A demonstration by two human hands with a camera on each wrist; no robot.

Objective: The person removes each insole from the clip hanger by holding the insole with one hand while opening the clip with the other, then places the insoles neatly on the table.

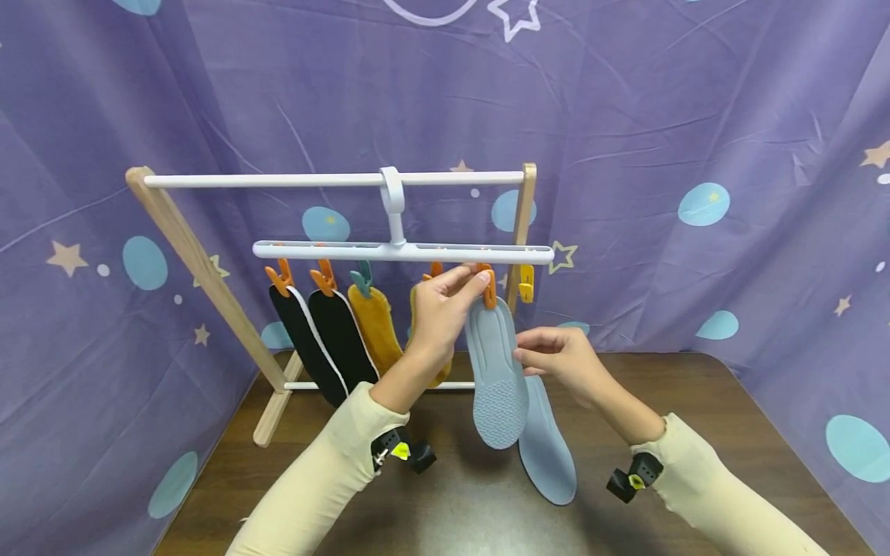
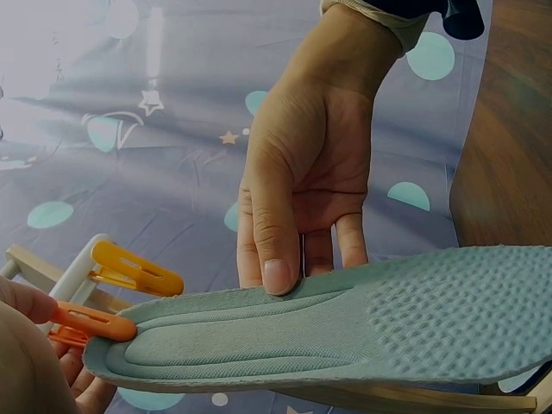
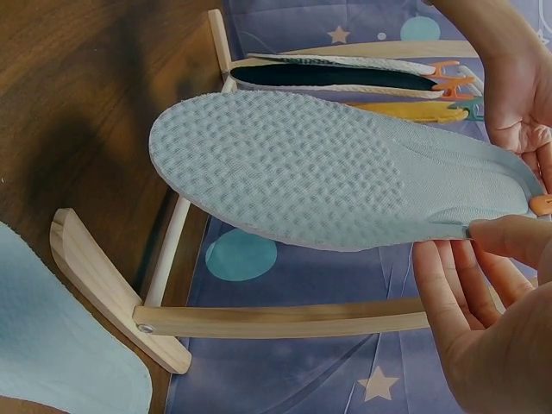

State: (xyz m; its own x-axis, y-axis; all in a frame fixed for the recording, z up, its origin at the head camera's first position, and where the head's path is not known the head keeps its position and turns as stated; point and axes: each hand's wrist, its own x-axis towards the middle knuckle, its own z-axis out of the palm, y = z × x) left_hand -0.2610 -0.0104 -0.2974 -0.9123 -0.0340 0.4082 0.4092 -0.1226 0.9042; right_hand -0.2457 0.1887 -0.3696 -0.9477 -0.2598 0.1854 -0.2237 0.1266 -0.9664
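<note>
A light blue-grey insole [image 1: 497, 371] hangs heel up beneath the right part of a white clip hanger [image 1: 459, 252], its top edge at an orange clothespin [image 1: 490, 287]. My left hand [image 1: 438, 309] pinches that clothespin between thumb and fingers. With thumb and fingertips my right hand [image 1: 559, 361] pinches the insole's right edge, plainly seen in the right wrist view on the insole [image 3: 285, 172]. A second blue-grey insole [image 1: 548, 455] lies on the table behind and to the right. At the hanger's right end a yellow clothespin [image 1: 526, 284] hangs with nothing in it.
Two black insoles [image 1: 341, 332] with white edges and a mustard insole [image 1: 375, 324] hang from clothespins at left; another mustard one [image 1: 441, 374] is partly behind my left hand. The hanger hooks onto a wooden rack's white bar [image 1: 264, 181]. A purple curtain [image 1: 626, 116] surrounds the brown table [image 1: 653, 479].
</note>
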